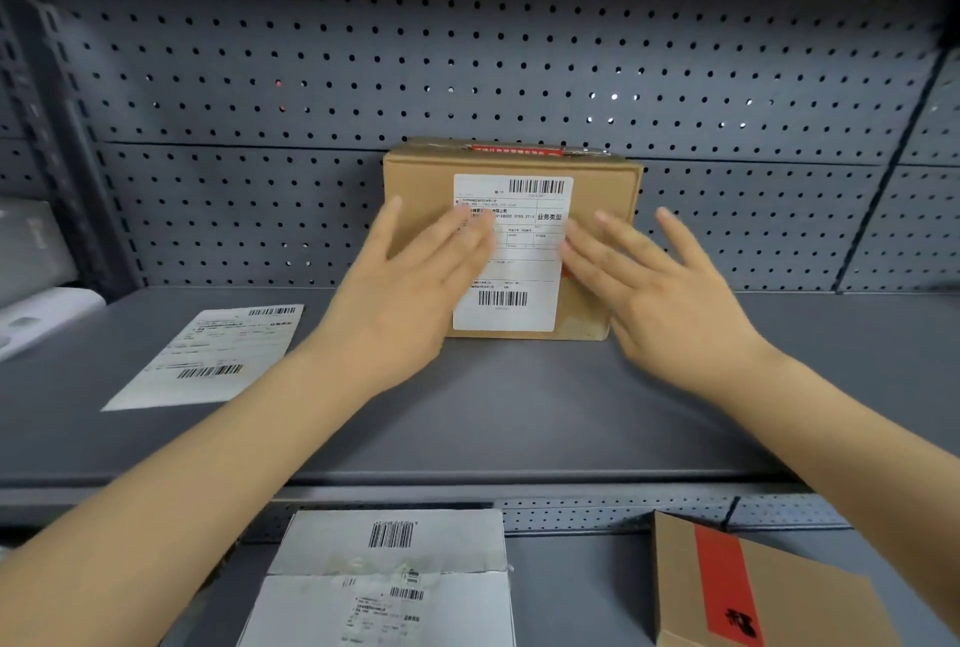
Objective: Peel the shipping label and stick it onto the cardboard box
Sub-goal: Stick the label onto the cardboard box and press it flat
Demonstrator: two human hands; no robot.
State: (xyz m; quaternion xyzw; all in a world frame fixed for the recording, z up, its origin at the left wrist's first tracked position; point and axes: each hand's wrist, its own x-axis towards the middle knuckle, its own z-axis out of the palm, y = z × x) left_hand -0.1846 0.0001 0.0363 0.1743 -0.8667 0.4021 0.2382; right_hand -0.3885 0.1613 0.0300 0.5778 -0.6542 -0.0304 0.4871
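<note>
Grey shelf (519,412) with pegboard back (467,49); cardboard box (602,210) stands at the shelf's back edge, centre, against the pegboard, shipping label (524,257) stuck flat on its front face. Left hand (410,283) and right hand (660,293) both spread flat, fingers apart, gripping nothing, left fingertips over label's left edge, right at its right edge, blurred so contact probably. A loose label sheet (208,360) lies toward the shelf's left edge.

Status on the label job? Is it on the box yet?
Done: the shipping label sits on the front face of the cardboard box. In hand: the left hand and right hand are spread flat at the label's side edges, apparently smoothing it. Left: finish pressing; another sheet lies on the shelf.
</note>
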